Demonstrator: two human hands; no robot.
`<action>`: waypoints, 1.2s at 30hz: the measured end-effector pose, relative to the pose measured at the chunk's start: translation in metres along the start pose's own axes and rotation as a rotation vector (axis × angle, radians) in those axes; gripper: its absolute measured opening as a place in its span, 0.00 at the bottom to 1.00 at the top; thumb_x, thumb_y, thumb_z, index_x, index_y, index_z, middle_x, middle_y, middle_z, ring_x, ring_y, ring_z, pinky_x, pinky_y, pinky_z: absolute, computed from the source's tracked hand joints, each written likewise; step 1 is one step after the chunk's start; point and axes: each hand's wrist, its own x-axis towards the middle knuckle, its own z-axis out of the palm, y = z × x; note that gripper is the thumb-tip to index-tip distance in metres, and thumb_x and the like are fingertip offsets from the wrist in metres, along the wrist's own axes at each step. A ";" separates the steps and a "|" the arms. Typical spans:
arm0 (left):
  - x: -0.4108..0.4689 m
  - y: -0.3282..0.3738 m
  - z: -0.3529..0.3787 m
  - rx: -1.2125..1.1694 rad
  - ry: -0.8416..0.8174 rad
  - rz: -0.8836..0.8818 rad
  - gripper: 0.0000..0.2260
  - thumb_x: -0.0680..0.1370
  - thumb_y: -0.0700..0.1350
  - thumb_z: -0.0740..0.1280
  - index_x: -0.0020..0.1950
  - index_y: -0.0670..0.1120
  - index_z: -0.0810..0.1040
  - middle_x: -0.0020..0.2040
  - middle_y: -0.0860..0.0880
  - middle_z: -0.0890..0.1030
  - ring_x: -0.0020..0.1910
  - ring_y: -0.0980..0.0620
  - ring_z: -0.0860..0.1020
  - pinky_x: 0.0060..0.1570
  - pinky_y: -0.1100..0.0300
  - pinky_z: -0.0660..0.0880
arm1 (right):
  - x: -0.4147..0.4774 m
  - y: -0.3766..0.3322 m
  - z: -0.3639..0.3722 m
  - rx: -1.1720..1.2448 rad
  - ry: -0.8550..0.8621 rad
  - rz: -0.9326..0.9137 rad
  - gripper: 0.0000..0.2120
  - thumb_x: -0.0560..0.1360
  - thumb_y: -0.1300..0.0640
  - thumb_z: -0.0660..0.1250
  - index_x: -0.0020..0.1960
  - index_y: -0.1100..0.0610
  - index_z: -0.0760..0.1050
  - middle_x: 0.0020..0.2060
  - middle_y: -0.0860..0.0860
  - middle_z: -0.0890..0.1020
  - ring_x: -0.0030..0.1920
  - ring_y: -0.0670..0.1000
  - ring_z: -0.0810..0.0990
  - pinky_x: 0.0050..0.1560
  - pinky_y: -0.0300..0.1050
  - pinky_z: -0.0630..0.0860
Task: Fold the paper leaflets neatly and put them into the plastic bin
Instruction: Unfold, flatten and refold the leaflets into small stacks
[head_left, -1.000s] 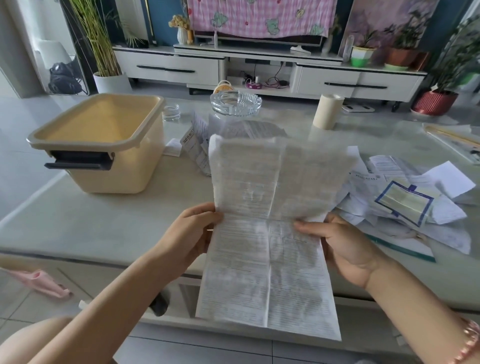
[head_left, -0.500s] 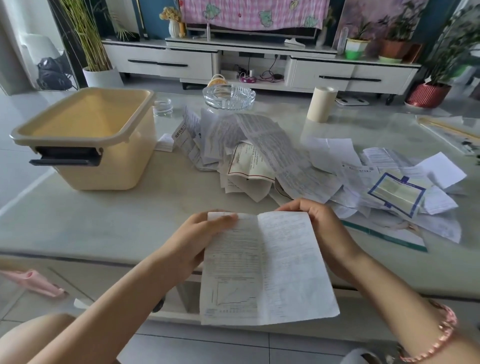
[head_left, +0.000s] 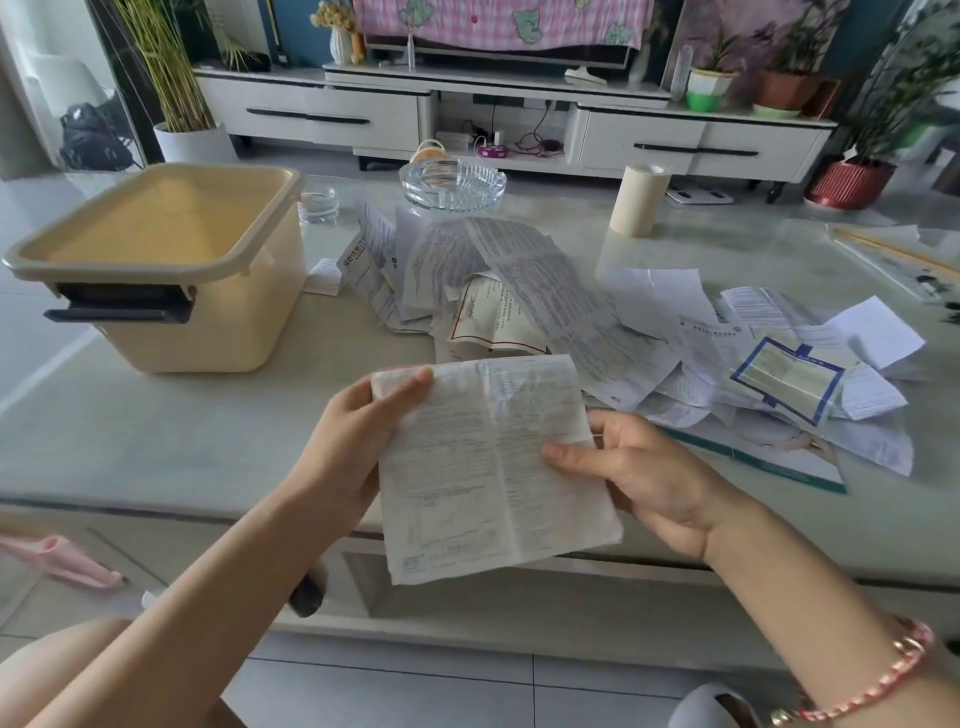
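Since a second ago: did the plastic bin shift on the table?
No. The plastic bin keeps its far right corner beside the small glass dish, as before; only the view shifted.

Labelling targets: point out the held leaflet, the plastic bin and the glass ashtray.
held leaflet (head_left: 494, 483), head view, middle crease of the sheet
plastic bin (head_left: 234, 325), head view, front wall right of the handle
glass ashtray (head_left: 452, 200), head view, front rim
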 end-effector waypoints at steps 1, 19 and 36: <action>-0.001 0.001 0.000 -0.018 -0.062 -0.038 0.13 0.72 0.50 0.66 0.51 0.44 0.78 0.41 0.47 0.84 0.39 0.51 0.83 0.35 0.59 0.80 | 0.001 0.001 0.000 0.024 0.052 -0.035 0.17 0.67 0.58 0.71 0.55 0.61 0.77 0.48 0.52 0.85 0.48 0.50 0.84 0.45 0.39 0.79; -0.005 -0.002 -0.007 0.304 -0.284 0.029 0.13 0.70 0.46 0.65 0.49 0.40 0.79 0.42 0.44 0.85 0.39 0.46 0.84 0.33 0.62 0.79 | -0.016 -0.006 0.011 0.179 0.015 0.033 0.18 0.63 0.61 0.71 0.53 0.60 0.78 0.43 0.57 0.85 0.36 0.54 0.84 0.28 0.39 0.78; -0.006 -0.002 0.015 -0.002 -0.111 0.039 0.06 0.75 0.39 0.64 0.50 0.45 0.79 0.43 0.50 0.85 0.43 0.53 0.83 0.43 0.57 0.81 | -0.009 -0.010 0.005 0.186 0.359 -0.175 0.24 0.60 0.47 0.71 0.52 0.57 0.75 0.48 0.53 0.82 0.47 0.50 0.80 0.47 0.45 0.77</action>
